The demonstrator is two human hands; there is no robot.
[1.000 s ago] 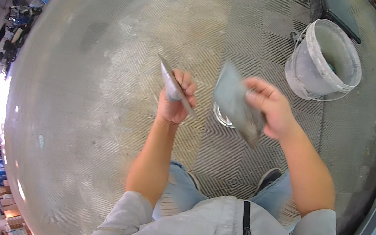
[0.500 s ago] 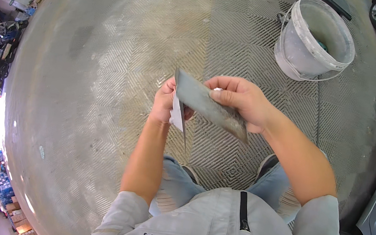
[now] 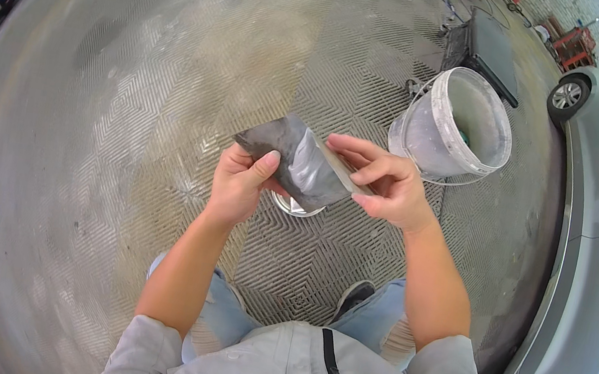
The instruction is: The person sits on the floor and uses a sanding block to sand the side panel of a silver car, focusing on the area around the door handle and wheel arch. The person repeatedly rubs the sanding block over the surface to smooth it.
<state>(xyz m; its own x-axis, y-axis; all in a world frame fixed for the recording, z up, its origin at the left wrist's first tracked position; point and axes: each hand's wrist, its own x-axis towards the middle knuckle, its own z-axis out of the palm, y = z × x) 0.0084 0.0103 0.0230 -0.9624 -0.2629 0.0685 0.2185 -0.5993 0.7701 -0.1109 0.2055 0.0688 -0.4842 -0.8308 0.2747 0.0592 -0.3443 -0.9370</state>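
My left hand (image 3: 234, 183) is closed on a dark grey flat putty spreader (image 3: 270, 136), its thumb pressed on the upper face. A smear of pale grey putty (image 3: 307, 165) lies across that face. My right hand (image 3: 394, 189) pinches a second, lighter flat spreader (image 3: 337, 165), seen nearly edge-on. Its long edge meets the right side of the dark spreader beside the putty. Under both, a round tin (image 3: 297, 210) shows only its near rim; the rest is hidden.
A whitish bucket (image 3: 410, 130) with a wire handle stands ahead to the right, something green inside. Behind it is a black case (image 3: 482, 52). A silver car (image 3: 589, 269) lines the right side. Ribbed tiles (image 3: 317, 275) cover the floor between my feet.
The left spreader has turned to show its putty-smeared face, and the right one has tilted edge-on against it. My view has shifted, bringing the tin and more of the car into sight.
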